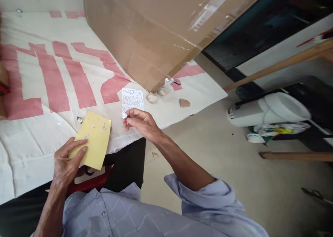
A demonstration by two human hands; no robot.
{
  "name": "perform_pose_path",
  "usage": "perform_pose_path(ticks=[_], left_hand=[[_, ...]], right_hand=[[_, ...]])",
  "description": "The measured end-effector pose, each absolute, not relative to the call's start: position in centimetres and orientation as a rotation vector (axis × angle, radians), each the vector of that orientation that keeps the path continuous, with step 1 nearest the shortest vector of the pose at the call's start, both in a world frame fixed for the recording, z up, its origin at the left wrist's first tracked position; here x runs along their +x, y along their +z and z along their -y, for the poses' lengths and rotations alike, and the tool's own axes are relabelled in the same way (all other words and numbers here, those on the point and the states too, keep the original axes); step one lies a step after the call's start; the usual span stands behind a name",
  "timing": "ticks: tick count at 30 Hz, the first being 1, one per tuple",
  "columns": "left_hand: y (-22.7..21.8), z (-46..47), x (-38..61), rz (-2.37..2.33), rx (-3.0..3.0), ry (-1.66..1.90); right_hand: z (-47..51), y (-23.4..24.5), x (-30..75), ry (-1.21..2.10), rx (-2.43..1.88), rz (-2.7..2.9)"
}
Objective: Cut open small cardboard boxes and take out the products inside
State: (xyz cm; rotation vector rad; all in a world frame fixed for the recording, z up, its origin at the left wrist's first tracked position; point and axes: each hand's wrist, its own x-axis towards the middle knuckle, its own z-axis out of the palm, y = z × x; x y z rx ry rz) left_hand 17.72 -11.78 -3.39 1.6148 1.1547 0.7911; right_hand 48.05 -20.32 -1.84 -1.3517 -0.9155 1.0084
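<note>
My left hand (68,157) grips a yellow card (97,148) by its lower left side, thumb on top. A few small whitish pieces and holes or marks show on the card's face; they are too small to name. My right hand (142,122) is closed in a pinch on a small pale-blue and white piece (124,115), like a sticker, at its fingertips. Just beyond those fingers lies a white sheet (132,97) with rows of small outlined shapes, its lower edge partly hidden by the hand.
A large cardboard box (145,32) stands on the white and red cloth (33,136). Two pale lumps (152,98) and a brown piece (184,103) lie by the box's corner. A white bucket (270,109) lies on its side at right, near a wooden bar (296,156).
</note>
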Motion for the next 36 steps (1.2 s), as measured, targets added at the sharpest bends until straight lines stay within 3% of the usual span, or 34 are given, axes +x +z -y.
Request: perform_pose_path(ticks=[5,12,22,36], left_hand=[[-1.3,12.3,19.0,-0.885,1.646,0.789],[-0.9,13.2,18.5,-0.874,1.464,0.766],[-0.7,13.9,18.5,-0.890,1.003,0.718],[-0.8,14.3,18.7,-0.896,0.944,0.727]], right_hand=[[21.5,-0.9,41.9,1.285,-1.176,0.844],[21.5,-0.9,38.0,1.419,-1.186,0.897],[21.3,-1.0,37.2,1.409,-1.203,0.896],[21.3,-0.9,36.6,1.371,-1.168,0.912]])
